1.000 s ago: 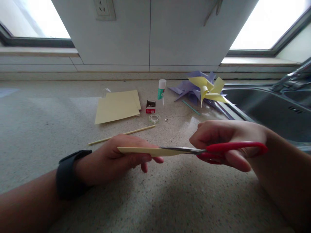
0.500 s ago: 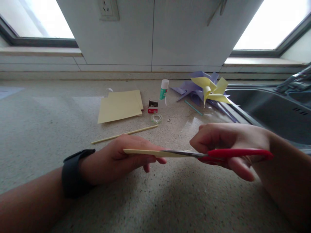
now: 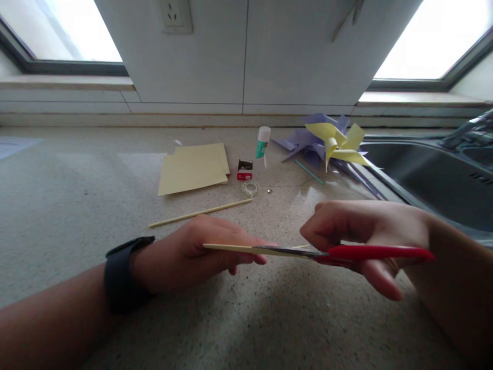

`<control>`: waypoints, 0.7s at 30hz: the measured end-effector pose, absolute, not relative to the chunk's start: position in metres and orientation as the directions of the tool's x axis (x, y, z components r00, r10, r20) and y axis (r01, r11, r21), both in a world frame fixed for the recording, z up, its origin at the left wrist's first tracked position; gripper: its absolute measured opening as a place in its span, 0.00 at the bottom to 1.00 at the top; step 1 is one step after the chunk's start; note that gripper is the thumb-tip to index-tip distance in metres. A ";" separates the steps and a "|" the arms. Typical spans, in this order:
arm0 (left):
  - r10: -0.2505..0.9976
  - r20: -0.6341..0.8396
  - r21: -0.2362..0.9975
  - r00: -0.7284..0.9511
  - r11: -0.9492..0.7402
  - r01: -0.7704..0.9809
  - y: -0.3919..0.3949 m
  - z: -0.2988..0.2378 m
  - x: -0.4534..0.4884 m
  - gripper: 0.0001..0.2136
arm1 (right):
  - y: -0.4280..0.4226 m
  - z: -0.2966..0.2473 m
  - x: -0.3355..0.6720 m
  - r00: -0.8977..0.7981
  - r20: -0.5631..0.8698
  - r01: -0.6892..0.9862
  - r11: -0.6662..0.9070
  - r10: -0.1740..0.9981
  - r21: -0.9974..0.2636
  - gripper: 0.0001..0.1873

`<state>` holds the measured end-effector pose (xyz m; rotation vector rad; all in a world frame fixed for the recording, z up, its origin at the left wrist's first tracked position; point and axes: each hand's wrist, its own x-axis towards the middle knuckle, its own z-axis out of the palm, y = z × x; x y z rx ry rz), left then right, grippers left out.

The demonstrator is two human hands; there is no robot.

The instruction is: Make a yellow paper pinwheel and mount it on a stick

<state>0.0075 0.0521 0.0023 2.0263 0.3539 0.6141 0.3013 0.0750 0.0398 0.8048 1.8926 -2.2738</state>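
My left hand [image 3: 208, 252] pinches a piece of pale yellow paper [image 3: 227, 248], which I see nearly edge-on above the counter. A pair of scissors with red handles [image 3: 381, 252] is in my right hand [image 3: 358, 226], thumb and fingers through the loops. Its metal blades lie along the paper, pointing left toward my left fingers. Beyond my left hand a thin pale stick [image 3: 200, 213] rests on the counter. Farther back lie more yellow sheets [image 3: 192, 170], stacked unevenly.
Around the middle are a small red box [image 3: 245, 170], a tape roll [image 3: 250, 188], a tiny metal piece [image 3: 269, 191] and a glue stick [image 3: 263, 142]. Yellow and purple pinwheels [image 3: 335, 144] and a teal stick [image 3: 309, 172] lie near the metal sink [image 3: 427, 180].
The scissors and paper sit slightly lower and the paper looks thinner, more edge-on. The blades remain on it, and the whole view has shifted a little.
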 end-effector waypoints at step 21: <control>0.444 0.280 0.835 0.851 -0.550 0.012 0.051 0.008 0.009 0.15 | 0.071 0.051 0.301 -0.850 -0.373 0.485 0.277 0.372 -0.830 0.36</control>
